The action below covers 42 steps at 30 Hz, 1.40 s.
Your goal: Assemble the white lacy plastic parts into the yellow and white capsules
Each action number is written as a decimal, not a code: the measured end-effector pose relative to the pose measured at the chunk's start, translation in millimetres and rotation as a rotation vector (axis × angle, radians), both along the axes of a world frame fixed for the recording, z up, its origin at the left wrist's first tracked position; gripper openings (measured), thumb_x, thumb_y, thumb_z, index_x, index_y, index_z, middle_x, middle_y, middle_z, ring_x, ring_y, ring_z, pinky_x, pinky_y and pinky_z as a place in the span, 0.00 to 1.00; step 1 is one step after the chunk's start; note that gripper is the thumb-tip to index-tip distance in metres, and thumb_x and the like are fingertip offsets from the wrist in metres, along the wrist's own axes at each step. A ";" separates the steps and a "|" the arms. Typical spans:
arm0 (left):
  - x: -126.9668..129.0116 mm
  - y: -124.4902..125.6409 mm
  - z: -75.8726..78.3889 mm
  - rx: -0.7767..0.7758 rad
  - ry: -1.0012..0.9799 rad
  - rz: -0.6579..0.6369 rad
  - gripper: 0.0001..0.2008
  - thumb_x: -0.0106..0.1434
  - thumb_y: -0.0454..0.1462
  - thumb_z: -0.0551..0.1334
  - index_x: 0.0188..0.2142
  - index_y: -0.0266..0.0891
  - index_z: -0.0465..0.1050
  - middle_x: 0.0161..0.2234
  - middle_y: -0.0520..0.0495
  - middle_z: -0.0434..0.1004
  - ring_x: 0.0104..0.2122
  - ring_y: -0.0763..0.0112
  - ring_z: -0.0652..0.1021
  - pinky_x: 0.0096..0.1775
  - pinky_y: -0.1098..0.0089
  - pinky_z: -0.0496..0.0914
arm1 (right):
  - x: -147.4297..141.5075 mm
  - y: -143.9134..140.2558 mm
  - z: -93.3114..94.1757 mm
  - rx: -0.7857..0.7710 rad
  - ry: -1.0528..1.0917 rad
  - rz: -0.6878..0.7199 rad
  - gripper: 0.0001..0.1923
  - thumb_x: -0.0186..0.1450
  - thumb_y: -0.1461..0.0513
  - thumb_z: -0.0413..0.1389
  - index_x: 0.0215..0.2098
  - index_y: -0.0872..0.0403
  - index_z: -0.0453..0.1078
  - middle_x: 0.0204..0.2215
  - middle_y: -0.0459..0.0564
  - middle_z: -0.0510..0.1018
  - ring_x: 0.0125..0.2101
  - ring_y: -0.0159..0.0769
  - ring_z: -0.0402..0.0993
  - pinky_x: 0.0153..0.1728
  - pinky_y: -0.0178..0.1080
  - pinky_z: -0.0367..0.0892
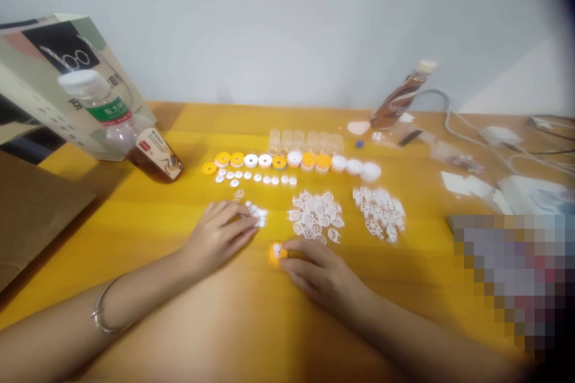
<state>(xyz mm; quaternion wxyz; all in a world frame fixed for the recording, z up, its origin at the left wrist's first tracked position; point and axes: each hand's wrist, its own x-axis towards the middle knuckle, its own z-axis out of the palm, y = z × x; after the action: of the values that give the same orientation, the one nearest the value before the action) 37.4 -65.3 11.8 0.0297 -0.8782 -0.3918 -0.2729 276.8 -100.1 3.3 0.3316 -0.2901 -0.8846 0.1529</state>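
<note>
Right hand (324,272) pinches an orange plastic disc (275,254) flat on the desk (179,203) with a small white button on it, left hand (218,233) fingertips rest released on small white buttons (257,213); parts look light, stiff, slippery, best pinched by rim.

A home or small office desk used as a makeshift assembly bench: yellow table (135,209) against a plain wall, drink bottles (121,125), chargers and cables (494,137) (nothing industrial), sorted plastic parts (314,215).
</note>
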 end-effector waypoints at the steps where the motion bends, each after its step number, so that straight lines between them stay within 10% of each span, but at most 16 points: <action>1: 0.6 0.1 -0.2 0.008 0.006 0.002 0.08 0.59 0.36 0.60 0.40 0.42 0.72 0.37 0.47 0.74 0.35 0.70 0.72 0.34 0.69 0.60 | -0.1 0.0 0.3 -0.002 0.000 0.000 0.07 0.63 0.68 0.50 0.36 0.53 0.69 0.36 0.52 0.74 0.37 0.35 0.71 0.38 0.38 0.69; 15: 5.9 1.2 2.1 0.019 -0.044 -0.046 0.06 0.59 0.33 0.59 0.37 0.40 0.71 0.35 0.48 0.74 0.34 0.71 0.71 0.33 0.69 0.60 | -1.3 -0.3 0.8 0.003 0.012 -0.015 0.07 0.63 0.68 0.50 0.35 0.53 0.69 0.37 0.51 0.74 0.37 0.34 0.72 0.38 0.37 0.70; 42: 26.0 -20.2 8.0 -0.434 -0.158 -0.196 0.04 0.61 0.34 0.57 0.34 0.40 0.70 0.37 0.48 0.69 0.40 0.68 0.69 0.41 0.66 0.60 | -6.7 3.1 6.3 -0.089 0.026 -0.030 0.11 0.61 0.67 0.53 0.42 0.53 0.63 0.39 0.51 0.77 0.40 0.34 0.73 0.43 0.39 0.70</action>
<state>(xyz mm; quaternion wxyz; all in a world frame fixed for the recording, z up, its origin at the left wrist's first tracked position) 63.5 -85.5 19.9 -0.2170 -0.8738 -0.3553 -0.2514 270.1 -97.0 9.6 0.3320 -0.3156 -0.8682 0.1909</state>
